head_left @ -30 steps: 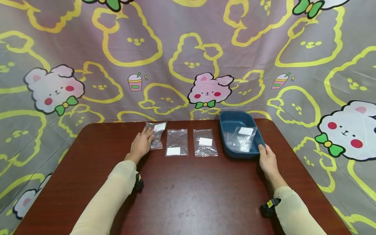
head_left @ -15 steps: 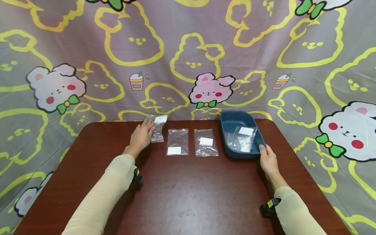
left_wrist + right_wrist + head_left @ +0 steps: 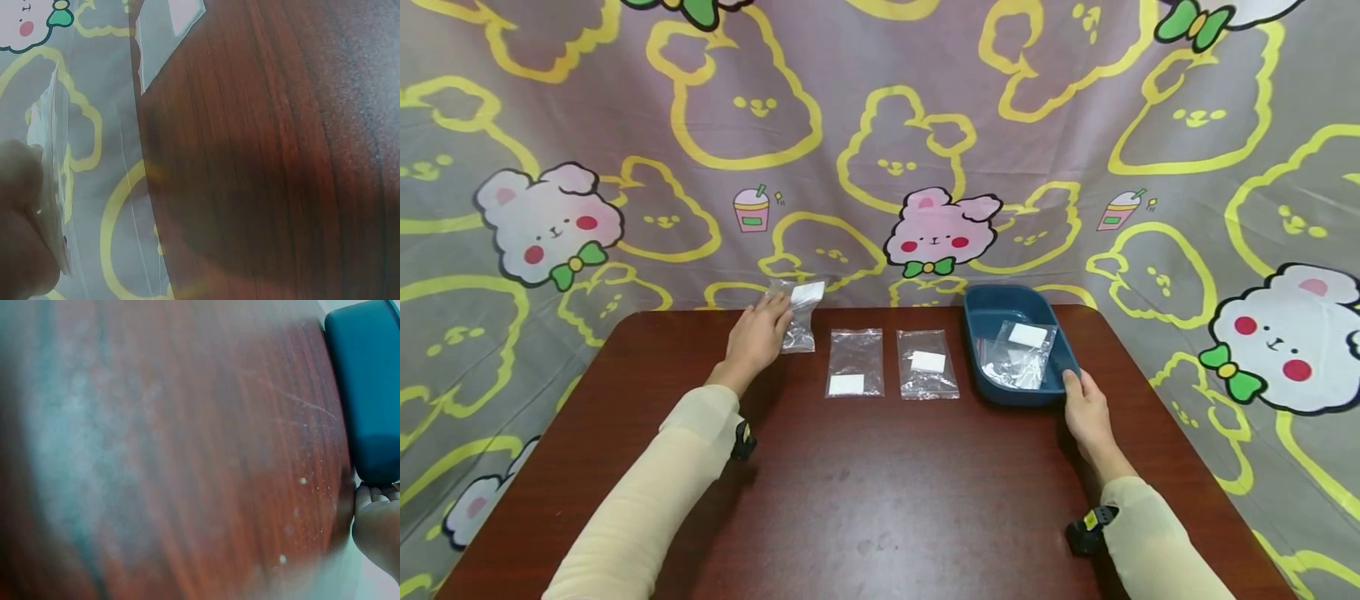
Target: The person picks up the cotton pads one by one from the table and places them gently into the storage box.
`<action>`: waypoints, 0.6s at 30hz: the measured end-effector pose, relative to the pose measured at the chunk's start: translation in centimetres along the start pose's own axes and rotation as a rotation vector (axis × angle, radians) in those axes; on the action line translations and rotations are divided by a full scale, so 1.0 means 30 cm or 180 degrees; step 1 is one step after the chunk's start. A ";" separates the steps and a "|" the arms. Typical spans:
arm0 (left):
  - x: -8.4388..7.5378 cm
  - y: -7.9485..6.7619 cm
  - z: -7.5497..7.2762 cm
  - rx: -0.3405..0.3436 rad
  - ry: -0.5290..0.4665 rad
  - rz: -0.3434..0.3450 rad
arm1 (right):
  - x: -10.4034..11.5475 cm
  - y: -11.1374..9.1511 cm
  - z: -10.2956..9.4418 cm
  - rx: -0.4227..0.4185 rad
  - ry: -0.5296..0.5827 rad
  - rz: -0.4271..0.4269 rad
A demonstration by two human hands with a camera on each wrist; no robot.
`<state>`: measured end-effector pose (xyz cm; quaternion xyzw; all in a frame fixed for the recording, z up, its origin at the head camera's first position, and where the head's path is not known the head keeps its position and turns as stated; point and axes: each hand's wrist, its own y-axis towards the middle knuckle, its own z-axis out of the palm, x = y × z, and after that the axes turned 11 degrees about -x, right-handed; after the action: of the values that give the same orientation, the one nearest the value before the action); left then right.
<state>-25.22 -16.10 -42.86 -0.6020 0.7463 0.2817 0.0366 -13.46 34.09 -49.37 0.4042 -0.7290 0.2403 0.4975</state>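
At the far left of the table, my left hand [image 3: 757, 335] pinches a clear plastic zip bag [image 3: 802, 320] with a white card inside, tilted up off the tabletop. The left wrist view shows the fingertips [image 3: 22, 181] against the bag's thin edge [image 3: 53, 206]. My right hand [image 3: 1087, 412] grips the near right corner of a blue plastic bin [image 3: 992, 305], thumb over the rim and fingers under it. One clear bag with a white card [image 3: 1027, 335] lies inside that bin. The right wrist view has the bin's side [image 3: 369, 387] above the curled fingers.
Two more clear bags, a left one [image 3: 854, 353] and a right one [image 3: 924, 342], lie flat in a row between my hands, each with a white card. Behind the dark wooden table [image 3: 880, 492] hangs a patterned curtain [image 3: 820, 150].
My left hand has raised its bag off the table and moved slightly left and away from me. The right hand and the bin have stayed in place.
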 end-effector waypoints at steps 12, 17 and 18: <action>-0.030 -0.009 0.038 0.0025 -0.0044 0.0064 | -0.006 0.002 -0.002 -0.0010 0.0013 -0.0042; -0.054 -0.006 0.066 0.0038 -0.0071 0.0100 | -0.005 0.002 -0.002 0.0011 0.0030 -0.0032; -0.059 -0.005 0.072 0.0044 -0.0075 0.0111 | -0.004 0.002 -0.002 0.0020 0.0031 -0.0024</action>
<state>-25.20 -13.56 -44.03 -0.5852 0.7581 0.2842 0.0447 -13.44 34.21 -49.45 0.4073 -0.7243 0.2426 0.5007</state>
